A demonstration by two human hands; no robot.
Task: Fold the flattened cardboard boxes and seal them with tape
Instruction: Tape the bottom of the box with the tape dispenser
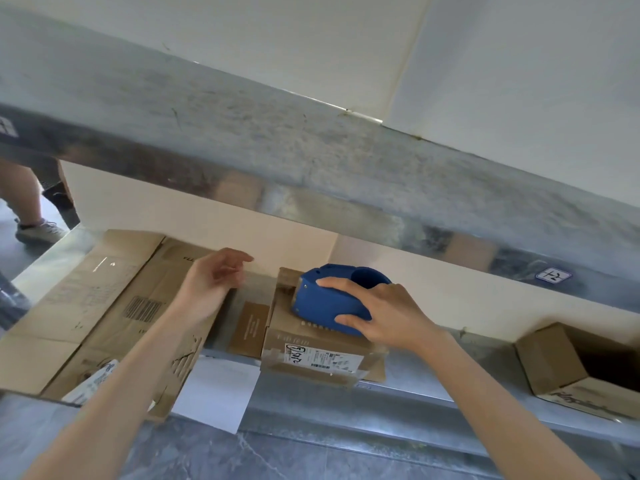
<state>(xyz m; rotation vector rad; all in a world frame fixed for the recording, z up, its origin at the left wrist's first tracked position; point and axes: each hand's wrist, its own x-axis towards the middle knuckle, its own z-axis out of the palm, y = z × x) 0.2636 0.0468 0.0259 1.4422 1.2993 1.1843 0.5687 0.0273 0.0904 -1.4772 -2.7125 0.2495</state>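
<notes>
Slackness is the main risk. Above the stack of flattened brown corrugated cardboard sheets (104,306), the left hand (211,282) is held with fingers softly curled and blurred, so whether anything is pinched cannot be told. What looks like a glossy clear tape strip (256,289) is stretched toward the rounded blue plastic tape dispenser (325,303); if tension is lost, it could be wrinkled or stuck to itself. The dispenser is gripped from above by the right hand (381,317) and rests on the small folded brown cardboard box (311,355), whose matte, creased board is carried by the dull scuffed metal shelf (433,403).
</notes>
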